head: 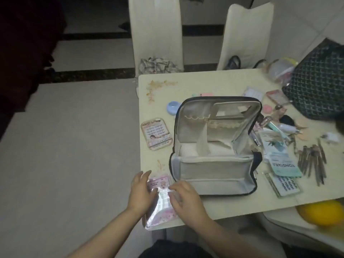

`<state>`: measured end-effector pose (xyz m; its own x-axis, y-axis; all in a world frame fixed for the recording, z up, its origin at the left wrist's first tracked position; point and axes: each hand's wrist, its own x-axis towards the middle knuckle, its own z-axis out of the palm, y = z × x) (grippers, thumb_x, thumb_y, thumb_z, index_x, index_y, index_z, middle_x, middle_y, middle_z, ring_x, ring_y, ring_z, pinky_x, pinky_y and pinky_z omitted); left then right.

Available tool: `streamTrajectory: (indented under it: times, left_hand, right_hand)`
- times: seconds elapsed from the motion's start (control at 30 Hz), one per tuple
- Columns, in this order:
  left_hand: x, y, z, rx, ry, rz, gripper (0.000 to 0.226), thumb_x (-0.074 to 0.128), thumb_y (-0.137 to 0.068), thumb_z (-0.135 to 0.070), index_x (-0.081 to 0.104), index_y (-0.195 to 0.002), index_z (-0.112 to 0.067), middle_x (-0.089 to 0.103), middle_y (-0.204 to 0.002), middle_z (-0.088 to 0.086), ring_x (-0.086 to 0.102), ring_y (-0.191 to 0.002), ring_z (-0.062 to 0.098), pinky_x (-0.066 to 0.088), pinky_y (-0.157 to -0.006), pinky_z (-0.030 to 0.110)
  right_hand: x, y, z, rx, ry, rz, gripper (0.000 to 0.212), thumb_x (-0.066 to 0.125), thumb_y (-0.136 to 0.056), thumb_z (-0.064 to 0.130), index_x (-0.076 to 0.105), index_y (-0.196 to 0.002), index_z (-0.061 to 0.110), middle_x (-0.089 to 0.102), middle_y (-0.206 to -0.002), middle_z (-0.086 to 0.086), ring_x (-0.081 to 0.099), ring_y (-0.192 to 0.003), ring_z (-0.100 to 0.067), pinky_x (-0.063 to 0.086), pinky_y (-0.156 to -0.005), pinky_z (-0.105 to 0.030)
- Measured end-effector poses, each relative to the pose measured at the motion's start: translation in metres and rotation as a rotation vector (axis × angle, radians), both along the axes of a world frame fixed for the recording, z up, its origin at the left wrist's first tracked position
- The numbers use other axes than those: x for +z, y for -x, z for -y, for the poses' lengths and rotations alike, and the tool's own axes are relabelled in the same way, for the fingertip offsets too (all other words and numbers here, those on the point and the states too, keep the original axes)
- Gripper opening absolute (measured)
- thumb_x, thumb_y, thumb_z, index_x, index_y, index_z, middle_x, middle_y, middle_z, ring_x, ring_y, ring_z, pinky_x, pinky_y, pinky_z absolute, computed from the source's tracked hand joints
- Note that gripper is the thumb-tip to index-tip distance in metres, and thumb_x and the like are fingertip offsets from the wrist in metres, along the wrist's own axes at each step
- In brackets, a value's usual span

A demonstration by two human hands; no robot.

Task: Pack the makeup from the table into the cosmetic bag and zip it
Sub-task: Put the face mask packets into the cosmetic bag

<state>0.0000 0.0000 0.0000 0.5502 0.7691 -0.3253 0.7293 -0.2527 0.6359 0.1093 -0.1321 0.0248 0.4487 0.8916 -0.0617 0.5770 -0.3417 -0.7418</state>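
The cosmetic bag (214,146) stands unzipped in the middle of the cream table (195,84), its pale lining and inner pockets showing. At the table's near left corner lies a shiny pink eyelash case (160,205). My left hand (140,190) grips its left side and my right hand (183,195) rests on its right side. Another lash tray (156,134) lies left of the bag, and a blue round jar (173,107) sits behind it. Right of the bag lie several brushes (312,162), tubes (275,127), packets (284,164) and a lash box (283,184).
A dark patterned handbag (316,84) stands at the table's far right with a clear pouch (281,71) beside it. Two cream chairs (156,34) stand behind the table. An orange fruit (322,211) lies at the near right. Open floor lies to the left.
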Motion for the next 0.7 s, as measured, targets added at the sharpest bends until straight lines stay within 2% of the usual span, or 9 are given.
streamTrajectory:
  times: [0.1, 0.2, 0.3, 0.37, 0.43, 0.5, 0.57, 0.63, 0.7]
  left_hand:
    - [0.001, 0.002, -0.002, 0.031, 0.075, -0.060, 0.074, 0.069, -0.080, -0.016, 0.032, -0.144, -0.012, 0.030, -0.145, 0.015, 0.035, -0.132, 0.028, 0.031, -0.110, 0.033]
    - [0.006, 0.002, 0.000, 0.026, 0.137, -0.105, 0.075, 0.068, -0.081, -0.017, 0.029, -0.145, -0.012, 0.032, -0.144, 0.012, 0.037, -0.131, 0.024, 0.030, -0.104, 0.025]
    - [0.014, 0.000, 0.002, 0.067, 0.192, -0.084, 0.058, 0.066, -0.081, -0.009, 0.042, -0.134, -0.009, 0.046, -0.130, 0.010, 0.045, -0.119, 0.022, 0.032, -0.083, 0.014]
    - [0.014, -0.001, 0.003, 0.132, 0.239, -0.048, 0.041, 0.065, -0.078, -0.003, 0.052, -0.116, -0.012, 0.056, -0.111, 0.005, 0.053, -0.098, 0.018, 0.033, -0.064, 0.007]
    - [0.013, -0.001, 0.003, 0.194, 0.279, -0.001, 0.033, 0.064, -0.076, 0.000, 0.049, -0.099, -0.018, 0.061, -0.104, 0.005, 0.058, -0.085, 0.017, 0.035, -0.053, 0.005]
    - [0.014, 0.000, 0.000, 0.257, 0.323, 0.028, 0.033, 0.064, -0.077, 0.000, 0.047, -0.099, -0.018, 0.062, -0.108, 0.009, 0.056, -0.082, 0.016, 0.039, -0.059, 0.012]
    - [0.019, 0.001, -0.004, 0.317, 0.365, 0.066, 0.043, 0.064, -0.080, 0.000, 0.047, -0.117, -0.013, 0.060, -0.111, 0.008, 0.055, -0.086, 0.018, 0.041, -0.066, 0.018]
    - [0.023, 0.004, -0.011, 0.373, 0.387, 0.098, 0.062, 0.064, -0.083, -0.002, 0.035, -0.138, -0.006, 0.057, -0.118, 0.009, 0.057, -0.098, 0.023, 0.043, -0.076, 0.023]
    - [0.027, 0.008, -0.019, 0.427, 0.393, 0.148, 0.071, 0.063, -0.084, -0.005, 0.027, -0.145, -0.007, 0.055, -0.124, 0.013, 0.056, -0.101, 0.025, 0.045, -0.085, 0.028]
  right_hand:
    - [-0.008, 0.007, -0.007, 0.045, -0.033, 0.086, 0.026, 0.049, -0.088, 0.029, 0.066, -0.101, 0.014, 0.063, -0.102, 0.002, 0.054, -0.095, -0.008, 0.043, -0.084, -0.020]
    - [-0.021, 0.019, -0.010, 0.047, 0.198, 0.032, 0.047, 0.051, -0.091, 0.029, 0.046, -0.135, 0.014, 0.044, -0.140, 0.000, 0.041, -0.127, -0.013, 0.031, -0.109, -0.024]
    - [-0.039, 0.032, -0.013, -0.066, 0.432, -0.114, 0.077, 0.058, -0.084, 0.036, 0.020, -0.147, 0.012, 0.023, -0.152, -0.005, 0.023, -0.140, -0.021, 0.023, -0.115, -0.031]
    - [-0.044, 0.037, -0.016, -0.145, 0.466, -0.243, 0.085, 0.062, -0.077, 0.039, 0.021, -0.147, 0.014, 0.029, -0.150, -0.004, 0.026, -0.139, -0.019, 0.026, -0.114, -0.033]
    - [-0.046, 0.038, -0.020, -0.210, 0.443, -0.366, 0.088, 0.059, -0.068, 0.046, 0.026, -0.145, 0.020, 0.039, -0.146, 0.001, 0.035, -0.135, -0.016, 0.034, -0.110, -0.035]
    - [-0.041, 0.038, -0.022, -0.246, 0.417, -0.411, 0.084, 0.060, -0.068, 0.046, 0.031, -0.143, 0.022, 0.044, -0.142, 0.005, 0.040, -0.132, -0.015, 0.036, -0.108, -0.033]
    - [-0.027, 0.040, -0.023, -0.249, 0.365, -0.427, 0.074, 0.064, -0.079, 0.034, 0.032, -0.143, 0.019, 0.041, -0.140, 0.012, 0.037, -0.134, -0.012, 0.029, -0.110, -0.024]
    - [-0.013, 0.038, -0.026, -0.232, 0.312, -0.433, 0.067, 0.062, -0.086, 0.021, 0.029, -0.145, 0.019, 0.037, -0.137, 0.013, 0.033, -0.135, -0.009, 0.021, -0.105, -0.015]
    - [0.005, 0.035, -0.031, -0.202, 0.222, -0.443, 0.062, 0.060, -0.087, 0.012, 0.034, -0.142, 0.024, 0.044, -0.132, 0.013, 0.041, -0.128, -0.007, 0.028, -0.106, -0.016]
